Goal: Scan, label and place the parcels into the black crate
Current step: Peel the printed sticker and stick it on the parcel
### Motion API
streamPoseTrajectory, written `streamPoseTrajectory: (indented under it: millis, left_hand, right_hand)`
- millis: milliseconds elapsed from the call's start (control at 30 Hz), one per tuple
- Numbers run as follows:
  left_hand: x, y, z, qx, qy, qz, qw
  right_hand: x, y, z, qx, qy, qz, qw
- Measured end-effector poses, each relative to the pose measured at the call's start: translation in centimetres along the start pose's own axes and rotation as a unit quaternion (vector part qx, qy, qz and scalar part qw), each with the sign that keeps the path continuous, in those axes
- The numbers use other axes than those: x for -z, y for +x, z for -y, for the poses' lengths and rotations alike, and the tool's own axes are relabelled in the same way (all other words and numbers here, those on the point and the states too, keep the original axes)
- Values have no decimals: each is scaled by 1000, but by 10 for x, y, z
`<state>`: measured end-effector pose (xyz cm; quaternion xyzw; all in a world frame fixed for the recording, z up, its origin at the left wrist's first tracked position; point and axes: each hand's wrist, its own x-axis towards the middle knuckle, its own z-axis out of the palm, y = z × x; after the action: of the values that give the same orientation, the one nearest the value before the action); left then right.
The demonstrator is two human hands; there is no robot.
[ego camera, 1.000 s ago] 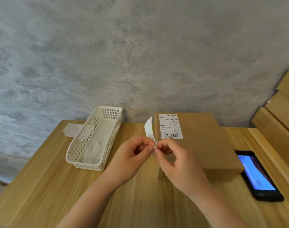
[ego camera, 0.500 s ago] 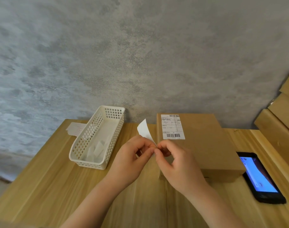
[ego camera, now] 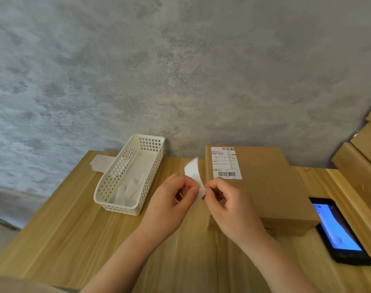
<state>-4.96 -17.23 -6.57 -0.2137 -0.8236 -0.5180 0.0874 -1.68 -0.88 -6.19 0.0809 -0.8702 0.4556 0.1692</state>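
paper slips: a few white paper slips (ego camera: 102,163) lie flat at the far left of the light wooden table (ego camera: 60,235), partly tucked behind the basket. Spare stock, I'd guess, parked out of the way.
basket: white perforated plastic basket (ego camera: 128,176), long side running away from the person. Some pale bits sit in the bottom, probably peeled backings, so it looks like the scrap bin, kept right by the left hand.
left hand: left hand (ego camera: 174,199), fingers curled, thumb and forefinger pinching the lower end of the small curled white sticker label (ego camera: 193,173). The label stands up and bends back between both hands.
right hand: right hand (ego camera: 226,205) pinches the same lower end from the other side. Looks to me like they're splitting label from backing.
parcel: flat brown cardboard parcel (ego camera: 262,187) lies just behind the right hand, already carrying a white barcoded shipping label (ego camera: 224,162) on its far left corner. Lots of bare lid for the new one.
phone: black smartphone (ego camera: 338,231), screen lit, touching or nearly touching the parcel's right side, close to the table's right edge. Likely the scanner.
room: open tabletop in front of the hands. The black crate isn't in view.
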Motion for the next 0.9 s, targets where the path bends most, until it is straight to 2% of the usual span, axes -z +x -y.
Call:
streamPoseTrajectory:
  millis: [200, 400, 567, 633, 733, 900]
  left_hand:
    - [26, 4, 10, 67, 18, -51, 996]
    - [64, 11, 31, 136, 40, -137, 980]
    - [99, 11, 51, 138, 116, -194, 964]
    - [106, 13, 63, 131, 183, -189, 956]
    - [112, 16, 82, 120, 294, -142, 937]
    - [108, 18, 104, 127, 407, -73, 901]
  right_hand:
    - [16, 8, -15, -65, 48, -2, 997]
    - [30, 17, -27, -111, 90, -55, 988]
    - [29, 22, -25, -140, 138, -96, 976]
    - [26, 22, -25, -145, 145, -93, 974]
    - [20, 23, -23, -146, 137, -84, 976]
    - [13, 24, -18, -143, 136, -66, 978]
